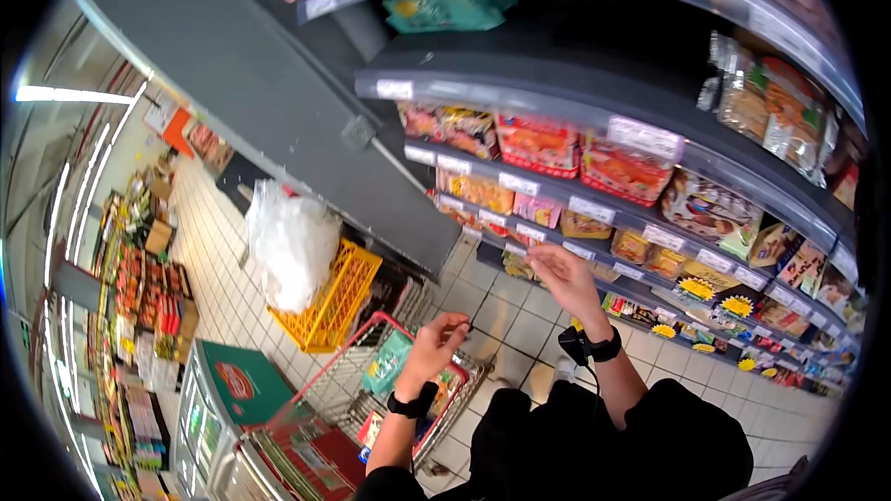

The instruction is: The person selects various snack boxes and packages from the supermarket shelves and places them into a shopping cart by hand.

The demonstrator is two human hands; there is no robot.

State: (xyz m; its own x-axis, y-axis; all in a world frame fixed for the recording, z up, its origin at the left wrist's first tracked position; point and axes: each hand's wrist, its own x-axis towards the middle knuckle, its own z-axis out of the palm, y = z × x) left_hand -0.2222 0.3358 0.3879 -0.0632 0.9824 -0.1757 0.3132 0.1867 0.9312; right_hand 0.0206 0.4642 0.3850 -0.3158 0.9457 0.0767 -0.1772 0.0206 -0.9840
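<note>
My left hand [436, 343] is raised over the shopping cart [390, 323], its fingers loosely curled and nothing visible between them. To its right, my right hand [561, 276] hangs in the air before the lower shelves, fingers partly bent and slightly apart, touching no product. Both wrists carry black bands. Inside the cart lies a teal package [388, 362] with other colourful packs, partly hidden by my left arm. Packed food fills the shelf rows, among them a red pack [538, 144] above my right hand.
A yellow crate [329, 301] with a white plastic bag [290, 246] stands beyond the cart. A grey panel [269, 93] borders the shelves. At lower left is a green-sided freezer [246, 380]; tiled floor [506, 315] lies below.
</note>
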